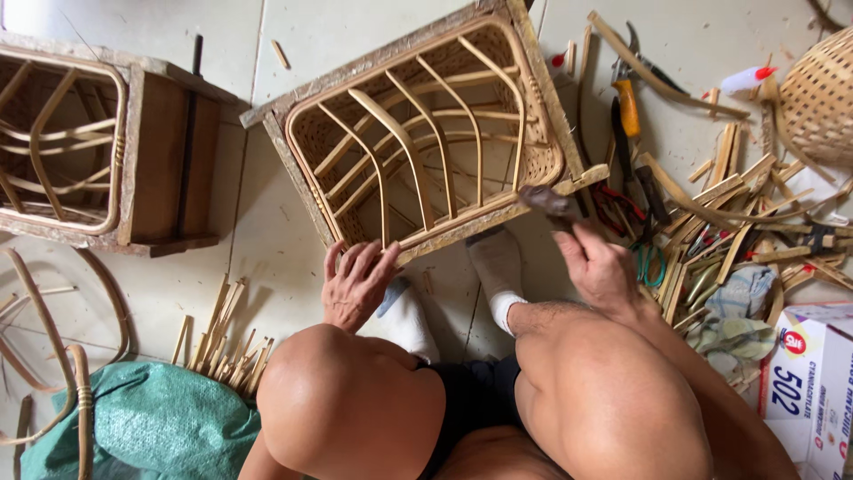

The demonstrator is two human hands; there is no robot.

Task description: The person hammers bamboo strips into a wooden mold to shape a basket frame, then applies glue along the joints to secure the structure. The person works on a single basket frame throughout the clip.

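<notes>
Two hands are busy at a woven cane basket (426, 133) that sits in a rough wooden frame (542, 98) on the pale tiled floor (267, 231), right in front of the person's knees. The basket is tipped so you can look inside and see its bent cane ribs. The left hand (355, 284) lies open with its fingers spread, pressing on the near edge of the frame. The right hand (600, 267) is closed around the handle of a small dark hammer (546, 203), and the hammer's head is just at the frame's near right corner. Two feet in white socks (498, 267) rest on the floor under the basket. On the right lies a messy heap of cane scraps (737, 213), with orange-handled pliers (626, 102) and a small white glue bottle with a red tip (745, 80) near it. A round woven basket (822, 98) sits at the far right edge, and a white cardboard box (813, 382) is lower down. On the left stands another framed cane basket (80, 142). Short cane sticks (222, 347) and a green sack (151, 427) lie by the left knee.
</notes>
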